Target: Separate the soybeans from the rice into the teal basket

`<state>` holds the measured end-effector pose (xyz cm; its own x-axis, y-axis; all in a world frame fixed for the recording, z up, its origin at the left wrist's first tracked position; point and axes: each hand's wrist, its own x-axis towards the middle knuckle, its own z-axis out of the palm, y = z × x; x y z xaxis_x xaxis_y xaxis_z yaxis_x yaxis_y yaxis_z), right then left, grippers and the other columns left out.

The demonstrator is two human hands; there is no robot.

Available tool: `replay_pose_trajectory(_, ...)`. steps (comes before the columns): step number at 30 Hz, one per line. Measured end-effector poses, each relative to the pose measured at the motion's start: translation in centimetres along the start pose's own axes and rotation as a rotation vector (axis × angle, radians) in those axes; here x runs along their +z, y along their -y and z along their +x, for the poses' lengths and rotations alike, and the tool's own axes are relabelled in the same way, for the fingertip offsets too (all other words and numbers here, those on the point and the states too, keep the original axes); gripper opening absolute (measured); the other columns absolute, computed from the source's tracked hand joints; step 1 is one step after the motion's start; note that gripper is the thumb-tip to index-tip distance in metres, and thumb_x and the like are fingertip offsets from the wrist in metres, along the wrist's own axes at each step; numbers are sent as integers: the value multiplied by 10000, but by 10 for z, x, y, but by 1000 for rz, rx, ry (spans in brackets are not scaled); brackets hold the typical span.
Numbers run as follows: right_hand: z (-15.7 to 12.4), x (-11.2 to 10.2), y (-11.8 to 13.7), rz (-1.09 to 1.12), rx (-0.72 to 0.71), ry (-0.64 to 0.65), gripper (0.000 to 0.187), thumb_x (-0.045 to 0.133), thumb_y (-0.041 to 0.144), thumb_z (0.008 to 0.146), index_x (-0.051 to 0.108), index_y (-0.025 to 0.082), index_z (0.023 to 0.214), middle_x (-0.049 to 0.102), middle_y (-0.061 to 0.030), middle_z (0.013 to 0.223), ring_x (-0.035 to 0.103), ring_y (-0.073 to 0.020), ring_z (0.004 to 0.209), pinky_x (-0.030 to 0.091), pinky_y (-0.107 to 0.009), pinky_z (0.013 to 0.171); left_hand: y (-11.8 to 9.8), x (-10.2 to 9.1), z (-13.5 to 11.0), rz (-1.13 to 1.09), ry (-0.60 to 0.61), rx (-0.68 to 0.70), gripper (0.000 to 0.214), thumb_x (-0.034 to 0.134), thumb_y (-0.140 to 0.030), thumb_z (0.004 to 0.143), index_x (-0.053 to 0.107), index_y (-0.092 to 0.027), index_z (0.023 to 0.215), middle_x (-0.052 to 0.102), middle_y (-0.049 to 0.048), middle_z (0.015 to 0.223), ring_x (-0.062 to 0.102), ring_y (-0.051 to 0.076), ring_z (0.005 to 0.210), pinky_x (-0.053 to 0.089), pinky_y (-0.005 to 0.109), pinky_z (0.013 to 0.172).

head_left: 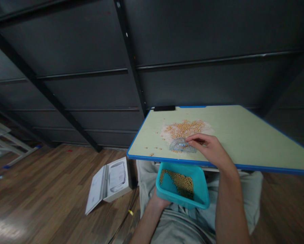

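A clear protractor [180, 145] lies almost flat on the light-green tabletop [245, 135], its edge pinched between the thumb and fingers of my right hand [207, 145]. Just beyond it spreads a pile of soybeans [184, 128] mixed with white rice-like grains [167, 136]. Some of the pile shows through the plastic. Below the table's front edge, my left hand [160, 200] grips a teal plastic tub [201, 189] by its near left side, with the fingers mostly hidden underneath. Soybeans [182, 183] cover part of the tub's bottom.
Several stray beans [152, 155] lie near the table's front left. A black object [164, 108] sits at the back left edge. On the wooden floor are an open white box [117, 179] and a black cable [123, 220]. A dark panelled wall [90, 91] stands behind.
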<state>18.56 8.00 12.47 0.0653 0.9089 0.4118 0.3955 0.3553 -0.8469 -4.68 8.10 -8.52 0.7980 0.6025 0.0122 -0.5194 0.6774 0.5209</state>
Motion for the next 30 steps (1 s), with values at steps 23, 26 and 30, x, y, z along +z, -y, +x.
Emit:
replay_pose_trajectory(23,-1,0,1,9,12,20,148,703,311,912,840,264,946,845,-40,989,762,-228,908,572,-388,833,1,1,-2,20,-49,2,434,461,-475,993,817,-306,1176,863,57,1174,695,286,1327,458,533,1221)
replay_pose_trajectory(26,-1,0,2,10,8,13,144,707,312,907,839,261,930,844,-44,979,761,-232,903,571,-390,828,0,2,-3,26,-52,13,421,485,-480,980,821,-309,1166,871,55,1142,697,287,1322,462,527,1219)
replay_pose_trajectory(30,-1,-1,3,5,-2,18,145,700,303,911,838,261,927,843,-43,972,760,-228,891,573,-389,817,-1,4,-3,23,-47,0,449,446,-471,993,816,-301,1183,865,62,1163,679,292,1351,423,545,1250)
